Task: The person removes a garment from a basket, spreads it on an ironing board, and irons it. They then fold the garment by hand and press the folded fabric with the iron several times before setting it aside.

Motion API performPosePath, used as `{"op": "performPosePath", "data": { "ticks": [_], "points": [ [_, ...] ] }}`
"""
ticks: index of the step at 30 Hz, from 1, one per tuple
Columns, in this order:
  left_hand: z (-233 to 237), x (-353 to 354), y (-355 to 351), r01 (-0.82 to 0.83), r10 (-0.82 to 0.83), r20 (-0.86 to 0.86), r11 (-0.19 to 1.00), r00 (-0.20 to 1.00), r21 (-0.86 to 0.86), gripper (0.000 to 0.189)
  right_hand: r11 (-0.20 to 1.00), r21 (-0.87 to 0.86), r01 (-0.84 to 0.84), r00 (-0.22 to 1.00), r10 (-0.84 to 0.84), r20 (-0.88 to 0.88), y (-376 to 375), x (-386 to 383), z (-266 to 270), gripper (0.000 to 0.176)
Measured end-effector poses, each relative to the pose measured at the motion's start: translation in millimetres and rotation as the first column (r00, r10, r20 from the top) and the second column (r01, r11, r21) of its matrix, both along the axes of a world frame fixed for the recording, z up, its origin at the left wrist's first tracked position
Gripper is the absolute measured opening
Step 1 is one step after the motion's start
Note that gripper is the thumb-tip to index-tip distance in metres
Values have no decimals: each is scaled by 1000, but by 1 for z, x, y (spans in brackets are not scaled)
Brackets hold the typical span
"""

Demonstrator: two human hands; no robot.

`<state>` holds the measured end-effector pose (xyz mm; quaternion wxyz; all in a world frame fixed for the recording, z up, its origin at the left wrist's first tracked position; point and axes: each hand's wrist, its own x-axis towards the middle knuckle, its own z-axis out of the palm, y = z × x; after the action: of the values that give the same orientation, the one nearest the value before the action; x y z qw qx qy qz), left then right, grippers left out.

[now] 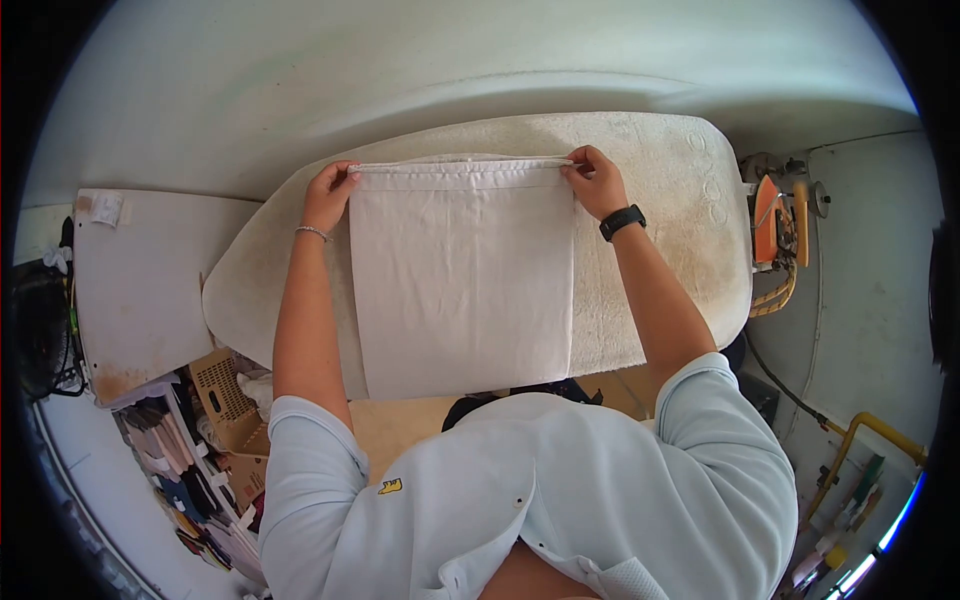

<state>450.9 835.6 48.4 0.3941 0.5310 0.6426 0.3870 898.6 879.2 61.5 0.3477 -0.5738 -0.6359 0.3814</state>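
A white cloth piece [460, 280], with a stitched band along its far edge, lies across the padded ironing board [665, 260]. Its near end hangs over the board's front edge, and faint creases run down the middle. My left hand [332, 192] pinches the far left corner of the band between thumb and fingers. At the far right corner, my right hand [598, 185] grips the band the same way. Between the two hands the band is stretched nearly straight, with its two layers slightly parted at the top.
An orange iron [767, 225] stands at the board's right end. To the left is a pale side table [150, 280] with a stained corner. Below it are a tan plastic basket [225, 390] and folded clothes [170, 460] on a shelf. A wall runs behind the board.
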Motion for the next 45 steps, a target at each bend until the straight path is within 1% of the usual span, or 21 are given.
{"op": "performPosePath", "data": {
  "ticks": [6,9,11,12,13,14,17,19,21,23,27,29,31,33,34,36,37,40,42,44,45],
  "points": [
    [5,6,-8,-38,30,143,998,989,51,17,995,-92,22,999,-18,47,2,1,6,19],
    [-8,2,-6,-76,70,105,995,992,57,24,995,-91,47,996,-40,80,2,-2,10,21],
    [-17,-2,-4,-74,73,-33,997,997,-26,34,995,-75,73,996,-69,50,4,-3,1,23],
    [-10,1,-4,-75,74,-33,997,997,-25,34,994,-58,97,995,-96,21,7,-3,-2,25],
    [2,6,-3,-40,37,-25,992,999,-120,36,994,-57,96,995,-95,21,8,-2,-2,25],
    [14,12,-3,-3,0,-14,977,1000,-213,38,993,-107,46,999,-46,7,10,0,-1,28],
    [30,17,-4,1,-15,-99,990,995,-144,35,988,-150,-35,999,36,0,14,7,3,33],
    [33,14,-6,-11,4,-66,994,998,-105,33,987,-143,-69,997,71,11,10,12,14,35],
    [42,10,-17,-36,34,-38,997,999,-64,32,992,-11,-127,992,127,4,3,17,32,30],
    [68,14,-33,-26,23,70,999,997,40,30,987,-2,-161,985,161,-61,-9,23,57,29],
    [133,11,-83,-14,13,7,990,1000,140,29,971,25,-240,947,239,-216,-63,33,136,23],
    [165,9,-116,61,-70,19,956,997,287,29,962,59,-266,952,272,-139,-102,39,182,21],
    [205,19,-155,84,-97,24,942,995,326,28,951,93,-294,952,300,-55,-137,48,224,20],
    [249,24,-192,105,-124,29,926,992,362,28,865,256,-431,902,422,89,-170,58,261,16],
    [270,25,-210,123,-127,-15,918,992,376,29,847,293,-444,895,436,96,-187,61,281,18],
    [299,21,-232,143,-131,-57,906,990,398,31,835,390,-388,898,437,-44,-211,59,307,18],
    [309,12,-236,167,-136,-100,868,986,467,31,843,342,-415,879,469,-89,-222,54,325,17],
    [337,-4,-224,203,-109,-201,819,973,537,32,837,383,-391,895,443,-55,-212,56,354,16],
    [351,-8,-192,133,-96,-110,904,989,407,30,854,369,-367,929,358,96,-180,52,365,21],
    [369,22,-173,135,-95,-127,922,987,362,29,834,292,-467,884,452,121,-135,47,364,35],
    [371,23,-157,164,-109,-170,923,979,348,29,851,325,-413,909,365,200,-130,38,367,33]
  ]
}}
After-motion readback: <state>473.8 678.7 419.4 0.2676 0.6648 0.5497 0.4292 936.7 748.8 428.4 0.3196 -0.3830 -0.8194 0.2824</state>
